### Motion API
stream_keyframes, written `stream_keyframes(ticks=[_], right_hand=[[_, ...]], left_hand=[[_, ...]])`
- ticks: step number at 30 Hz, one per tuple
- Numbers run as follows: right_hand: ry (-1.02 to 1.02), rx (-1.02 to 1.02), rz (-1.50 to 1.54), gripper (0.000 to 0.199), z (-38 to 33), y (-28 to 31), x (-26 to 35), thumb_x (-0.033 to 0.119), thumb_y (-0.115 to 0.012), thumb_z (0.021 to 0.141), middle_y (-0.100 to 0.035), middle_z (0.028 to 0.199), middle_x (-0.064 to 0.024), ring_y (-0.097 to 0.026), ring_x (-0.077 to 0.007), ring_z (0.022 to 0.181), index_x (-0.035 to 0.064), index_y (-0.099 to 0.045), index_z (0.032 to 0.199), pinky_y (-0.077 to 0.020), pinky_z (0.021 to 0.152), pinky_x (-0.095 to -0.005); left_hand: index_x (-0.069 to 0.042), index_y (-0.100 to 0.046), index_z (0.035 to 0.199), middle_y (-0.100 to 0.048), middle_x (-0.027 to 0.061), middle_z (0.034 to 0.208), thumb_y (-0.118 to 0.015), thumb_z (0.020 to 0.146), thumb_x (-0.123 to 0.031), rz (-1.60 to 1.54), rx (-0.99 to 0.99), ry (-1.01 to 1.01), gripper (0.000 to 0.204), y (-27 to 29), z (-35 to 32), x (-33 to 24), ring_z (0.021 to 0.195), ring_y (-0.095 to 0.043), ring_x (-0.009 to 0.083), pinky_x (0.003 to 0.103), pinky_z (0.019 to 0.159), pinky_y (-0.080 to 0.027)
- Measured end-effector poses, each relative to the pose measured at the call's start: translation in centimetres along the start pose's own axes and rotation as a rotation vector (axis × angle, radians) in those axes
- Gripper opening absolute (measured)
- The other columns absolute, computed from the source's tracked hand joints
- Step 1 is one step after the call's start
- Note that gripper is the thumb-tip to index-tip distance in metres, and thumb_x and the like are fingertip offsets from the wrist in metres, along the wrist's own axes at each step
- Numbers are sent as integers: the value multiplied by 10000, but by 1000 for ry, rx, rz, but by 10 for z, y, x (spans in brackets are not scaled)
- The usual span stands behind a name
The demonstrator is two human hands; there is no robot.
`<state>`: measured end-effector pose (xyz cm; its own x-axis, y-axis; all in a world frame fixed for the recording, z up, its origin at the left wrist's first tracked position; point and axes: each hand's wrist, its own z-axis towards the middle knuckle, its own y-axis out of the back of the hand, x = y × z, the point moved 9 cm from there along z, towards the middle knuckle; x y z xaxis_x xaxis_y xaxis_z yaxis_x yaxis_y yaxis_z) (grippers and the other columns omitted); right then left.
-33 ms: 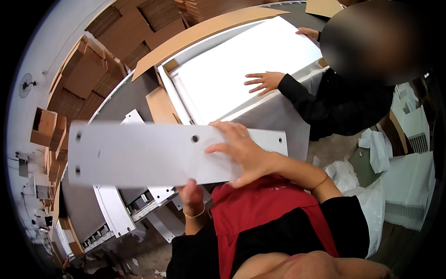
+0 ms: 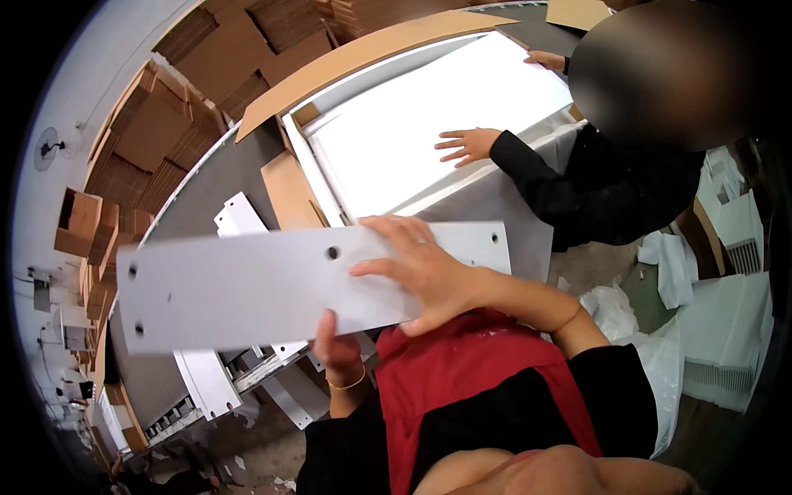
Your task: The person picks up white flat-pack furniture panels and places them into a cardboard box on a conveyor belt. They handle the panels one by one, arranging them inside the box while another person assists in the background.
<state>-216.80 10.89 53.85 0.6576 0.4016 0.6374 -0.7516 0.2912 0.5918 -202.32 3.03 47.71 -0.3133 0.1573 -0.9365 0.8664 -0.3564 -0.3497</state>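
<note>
A long white panel [image 2: 223, 289] with several dark round holes is held up in front of my body, lying crosswise. My right hand [image 2: 429, 272] spans its right part, fingers over the face and thumb at the lower edge. My left hand [image 2: 337, 351] grips the lower edge near the middle; its thumb lies on the face and the other fingers are mostly hidden. Beyond the panel, a large white board [image 2: 429, 115] lies in an open carton [image 2: 309, 165]. A co-worker's hand [image 2: 469, 147] rests on that board, and the other hand holds its far right corner.
Several white holed strips [image 2: 206, 384] lie on the dark conveyor [image 2: 153, 363] at left, partly under the held panel. Stacks of flattened cardboard [image 2: 148, 124] line the back. Clear plastic wrap [image 2: 627, 330] and white panels [image 2: 726, 330] are at right. Paper scraps litter the floor.
The left end of the held panel has dipped slightly, and both my hands keep their hold. The co-worker's hands have hardly moved.
</note>
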Motion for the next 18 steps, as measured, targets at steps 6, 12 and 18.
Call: stream_keyframes(ticks=[6, 12, 18], right_hand=[[229, -28, -22, 875, 104, -22, 37, 361, -751, 456, -247, 1317, -204, -248, -405, 1205, 220, -411, 1250, -177, 918, -613], [360, 37, -181, 915, 161, -34, 6, 405, -766, 409, -324, 1242, -169, -305, -367, 1171, 256, -407, 1238, -175, 915, -630], [222, -35, -484, 857, 242, 2, -153, 411, -765, 474, -394, 1237, -136, -301, -331, 1223, 194, -390, 1213, -238, 921, -524]], left_hand=[[49, -336, 1255, -407, 180, 1257, -419, 726, -275, -301, -205, -257, 627, 20, 18, -58, 1151, -418, 287, 404, 959, -334], [18, -345, 1253, -415, 157, 1262, -348, 892, -265, -166, 181, -353, 458, 50, 66, -9, 1158, -413, 268, 415, 967, -334], [-40, -524, 1163, -471, 132, 1255, -618, 786, -238, 1090, 309, -459, 436, -31, 99, 70, 1201, -385, 327, 433, 985, -297]])
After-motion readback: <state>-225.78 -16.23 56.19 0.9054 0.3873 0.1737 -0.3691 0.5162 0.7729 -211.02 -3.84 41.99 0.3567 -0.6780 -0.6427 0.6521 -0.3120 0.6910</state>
